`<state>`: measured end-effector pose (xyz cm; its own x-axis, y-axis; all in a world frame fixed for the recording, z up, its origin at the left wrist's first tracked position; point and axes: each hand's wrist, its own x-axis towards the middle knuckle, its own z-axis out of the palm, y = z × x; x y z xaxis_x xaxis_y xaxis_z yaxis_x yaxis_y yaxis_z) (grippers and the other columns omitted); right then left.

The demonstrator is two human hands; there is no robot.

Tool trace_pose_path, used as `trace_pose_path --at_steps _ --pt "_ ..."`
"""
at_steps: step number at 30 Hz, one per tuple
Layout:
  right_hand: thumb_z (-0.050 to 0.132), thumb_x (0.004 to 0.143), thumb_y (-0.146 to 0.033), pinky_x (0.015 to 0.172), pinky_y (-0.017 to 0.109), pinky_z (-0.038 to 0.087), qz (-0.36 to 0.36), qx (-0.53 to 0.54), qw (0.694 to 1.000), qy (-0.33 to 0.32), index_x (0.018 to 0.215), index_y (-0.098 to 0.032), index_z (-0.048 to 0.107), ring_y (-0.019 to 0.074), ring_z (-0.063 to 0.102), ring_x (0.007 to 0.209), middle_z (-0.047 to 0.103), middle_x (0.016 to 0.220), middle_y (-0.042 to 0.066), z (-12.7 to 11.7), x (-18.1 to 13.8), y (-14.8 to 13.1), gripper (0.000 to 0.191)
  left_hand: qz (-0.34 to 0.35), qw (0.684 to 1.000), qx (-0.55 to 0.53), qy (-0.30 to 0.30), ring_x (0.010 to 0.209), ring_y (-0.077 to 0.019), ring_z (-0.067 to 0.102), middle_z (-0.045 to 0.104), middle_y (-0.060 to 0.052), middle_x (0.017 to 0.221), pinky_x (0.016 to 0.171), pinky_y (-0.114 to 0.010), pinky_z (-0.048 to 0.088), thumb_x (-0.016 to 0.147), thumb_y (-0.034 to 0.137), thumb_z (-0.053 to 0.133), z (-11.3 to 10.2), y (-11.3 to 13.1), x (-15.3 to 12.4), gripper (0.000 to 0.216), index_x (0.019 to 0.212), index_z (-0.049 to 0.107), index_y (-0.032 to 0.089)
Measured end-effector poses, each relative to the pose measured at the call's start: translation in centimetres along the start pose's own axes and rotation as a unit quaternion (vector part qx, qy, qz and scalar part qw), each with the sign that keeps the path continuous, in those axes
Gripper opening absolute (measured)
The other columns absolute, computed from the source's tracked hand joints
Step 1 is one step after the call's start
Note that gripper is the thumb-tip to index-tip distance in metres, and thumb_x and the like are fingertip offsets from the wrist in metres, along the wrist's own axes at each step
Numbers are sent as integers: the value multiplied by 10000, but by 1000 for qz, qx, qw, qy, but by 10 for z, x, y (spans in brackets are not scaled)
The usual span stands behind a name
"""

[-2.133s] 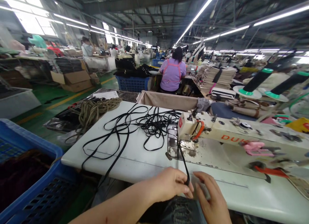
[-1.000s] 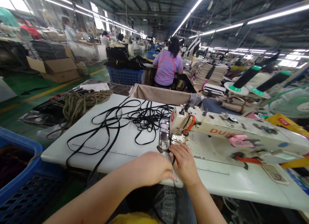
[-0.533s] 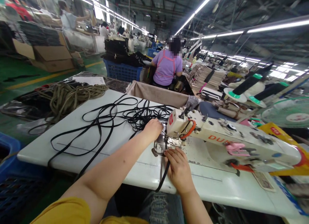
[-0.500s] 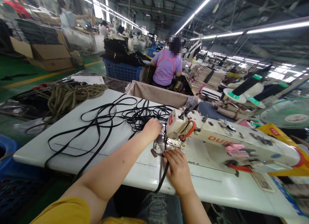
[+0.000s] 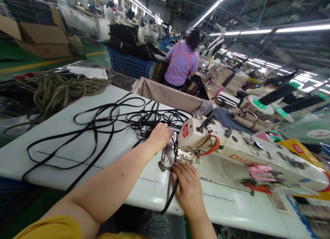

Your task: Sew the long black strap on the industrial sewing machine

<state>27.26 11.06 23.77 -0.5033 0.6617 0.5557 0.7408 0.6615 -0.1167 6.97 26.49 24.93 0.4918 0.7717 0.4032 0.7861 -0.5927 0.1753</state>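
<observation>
A narrow black strap (image 5: 170,199) runs over the metal plate (image 5: 167,154) of a sewing machine (image 5: 221,158), passing under its head. My right hand (image 5: 189,185) is closed on the strap at the near side of the plate, and the strap's tail hangs over the table's front edge. On the far side of the plate, my left hand (image 5: 160,137) has its fingers pinched together at the strap, beside the machine head. Its fingertips are partly hidden. Behind that hand lies a loose tangle of black strap (image 5: 140,123), with long loops spread leftward across the white table (image 5: 62,129).
Olive straps (image 5: 59,87) lie heaped at the left. A beige fabric-lined trough (image 5: 165,94) borders the table's far edge. Thread cones (image 5: 278,94) and a fan (image 5: 309,132) stand at the right. A co-worker in purple (image 5: 182,65) sits ahead, near a blue crate (image 5: 129,62).
The camera view has tilted and shifted, so the table's left end sits lower and farther left. Both hands keep nearly the same places at the machine.
</observation>
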Motion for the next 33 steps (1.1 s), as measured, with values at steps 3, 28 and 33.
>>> trace_pose_path --at_steps 3,28,33 --pt "586 1053 -139 1136 521 534 7 1 1000 -2 1312 -201 690 251 701 1243 773 1269 90 1 0 1 286 -2 1000 9 17 995 -268 601 723 -60 901 888 -421 397 1029 222 651 -2 -1 -1 142 910 715 178" --pt "609 1060 -165 1142 515 509 0 -10 1000 -7 1322 -180 683 261 692 1252 762 1302 100 1 1 1 273 -171 982 33 74 1028 -313 578 737 -111 956 920 -477 408 1029 254 603 -32 -45 -10 152 933 708 200" --pt "592 1071 -170 1127 520 521 0 -10 1000 -5 1308 -195 686 261 707 1224 771 1282 93 0 2 -1 256 -208 973 36 93 1036 -326 577 744 -117 966 932 -488 406 1033 266 583 -38 -55 -13 170 929 706 212"
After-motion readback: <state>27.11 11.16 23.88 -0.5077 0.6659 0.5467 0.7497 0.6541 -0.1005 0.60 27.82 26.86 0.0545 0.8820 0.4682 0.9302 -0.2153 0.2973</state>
